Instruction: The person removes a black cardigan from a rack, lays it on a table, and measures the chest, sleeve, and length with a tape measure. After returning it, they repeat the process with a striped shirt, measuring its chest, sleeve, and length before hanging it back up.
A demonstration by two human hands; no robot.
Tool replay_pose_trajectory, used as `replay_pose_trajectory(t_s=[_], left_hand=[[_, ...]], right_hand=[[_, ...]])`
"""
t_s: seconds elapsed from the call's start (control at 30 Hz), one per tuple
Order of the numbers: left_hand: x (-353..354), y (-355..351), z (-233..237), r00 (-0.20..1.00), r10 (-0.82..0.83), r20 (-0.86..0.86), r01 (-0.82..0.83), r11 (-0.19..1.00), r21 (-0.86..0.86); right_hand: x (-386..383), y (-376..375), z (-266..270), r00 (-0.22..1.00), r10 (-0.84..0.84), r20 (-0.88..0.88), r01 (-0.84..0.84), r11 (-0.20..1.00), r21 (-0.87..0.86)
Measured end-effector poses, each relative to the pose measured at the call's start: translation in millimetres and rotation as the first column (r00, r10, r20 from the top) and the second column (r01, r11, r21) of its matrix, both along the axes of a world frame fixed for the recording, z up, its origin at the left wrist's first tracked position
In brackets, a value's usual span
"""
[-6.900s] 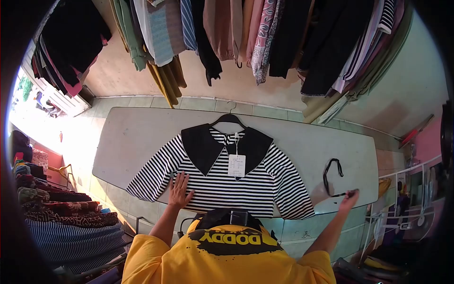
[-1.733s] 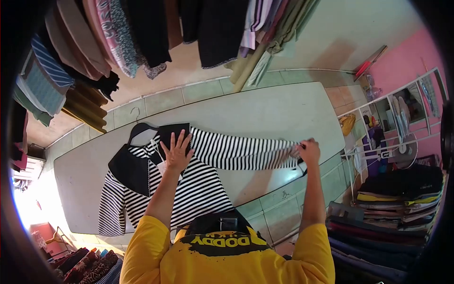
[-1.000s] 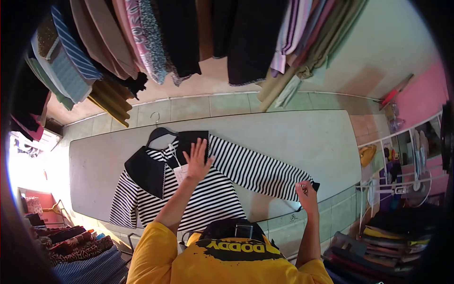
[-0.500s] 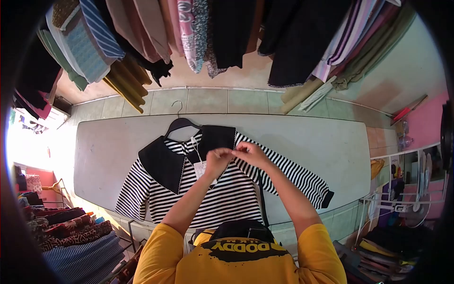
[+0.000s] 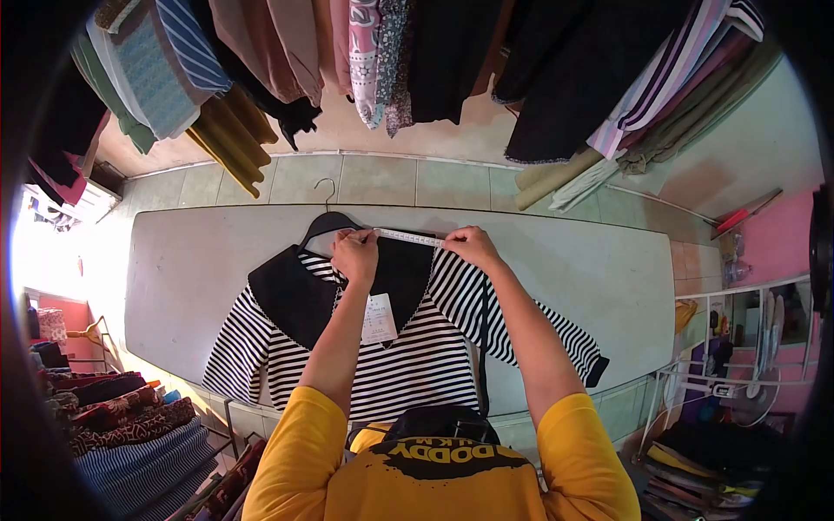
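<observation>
A black-and-white striped blouse [image 5: 373, 373] with a wide black collar lies on a pale table, a black hanger [image 5: 334, 221] in its neck. Across the right side of the collar's top edge runs a white measuring tape [image 5: 408, 236], stretched between my two hands. My left hand [image 5: 356, 256] pinches one end near the neck opening. At the shoulder, my right hand [image 5: 469, 247] closes on the other part of the tape. A white paper tag [image 5: 379, 318] rests on the blouse front, below my left hand.
The pale table [image 5: 191, 269] spreads under the blouse. Overhead at the far side hang several garments [image 5: 443, 61]. Folded fabric stacks [image 5: 139, 434] stand at the lower left, more folded clothes [image 5: 695, 469] at the lower right beside a white rack [image 5: 738, 382].
My hands were together at the collar's lower right edge. They have moved up to the collar's top and apart, with the tape now stretched between them. The tag has shifted.
</observation>
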State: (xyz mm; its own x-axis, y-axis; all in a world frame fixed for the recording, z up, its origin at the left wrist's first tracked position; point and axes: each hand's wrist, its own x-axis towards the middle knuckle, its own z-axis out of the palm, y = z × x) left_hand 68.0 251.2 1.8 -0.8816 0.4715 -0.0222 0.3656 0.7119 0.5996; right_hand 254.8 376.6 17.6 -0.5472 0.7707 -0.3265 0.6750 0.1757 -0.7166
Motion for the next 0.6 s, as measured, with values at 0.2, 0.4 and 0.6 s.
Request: replay_pose_trajectory(t_s=[0.2,0.4,0.6], left_hand=[[0,-1,-1,0.999,0.028,0.046,-0.031,0.998,0.061],[-2,-2,-8,1.0,0.016,-0.009,-0.015,0.992,0.128],[-5,-1,-18,1.0,0.024,-0.007,-0.023,0.992,0.124]], right_hand=[[-3,1,-1,1.0,0.001,0.015,0.0,0.999,-0.048],[-5,2,-1,0.999,-0.005,0.036,0.007,0.998,-0.055],[-5,2,-5,0.999,-0.019,0.045,0.022,0.998,-0.064]])
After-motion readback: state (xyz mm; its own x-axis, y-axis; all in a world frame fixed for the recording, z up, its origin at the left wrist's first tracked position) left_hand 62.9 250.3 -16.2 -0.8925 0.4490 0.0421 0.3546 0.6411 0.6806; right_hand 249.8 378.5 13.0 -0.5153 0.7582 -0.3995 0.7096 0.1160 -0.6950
